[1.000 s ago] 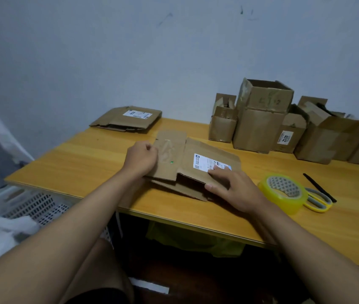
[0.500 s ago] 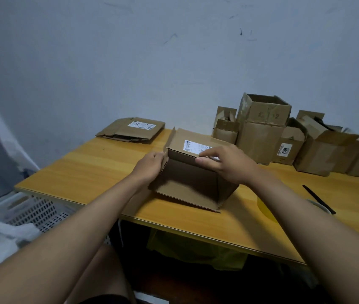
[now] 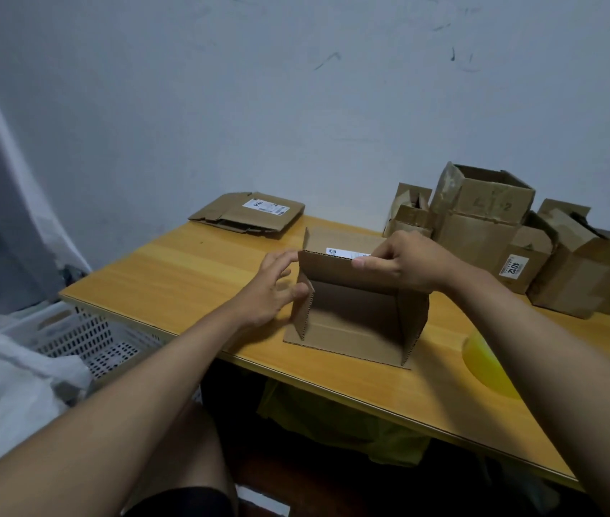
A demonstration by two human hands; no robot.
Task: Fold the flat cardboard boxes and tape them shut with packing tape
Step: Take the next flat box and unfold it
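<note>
Head view, wooden table (image 3: 191, 270) against scuffed pale wall (image 3: 296, 106), white basket (image 3: 83, 337) beside

The opened box (image 3: 355, 311) at the middle of the worktop (image 3: 184, 278) is plain brown, with a wavy corrugated line along its cut edges and a white label printed in black on top. The worktop is honey-yellow with a faint wood grain. At 11 o'clock, the flat box (image 3: 249, 216) is the same brown with a white label. At 2 o'clock, the boxes (image 3: 482, 225) are brown; one bears a white "4012" tag. At 4 o'clock lies a translucent yellow tape roll (image 3: 486, 367). At 8 o'clock, the basket (image 3: 98, 341) is white with a grid of holes.
</note>
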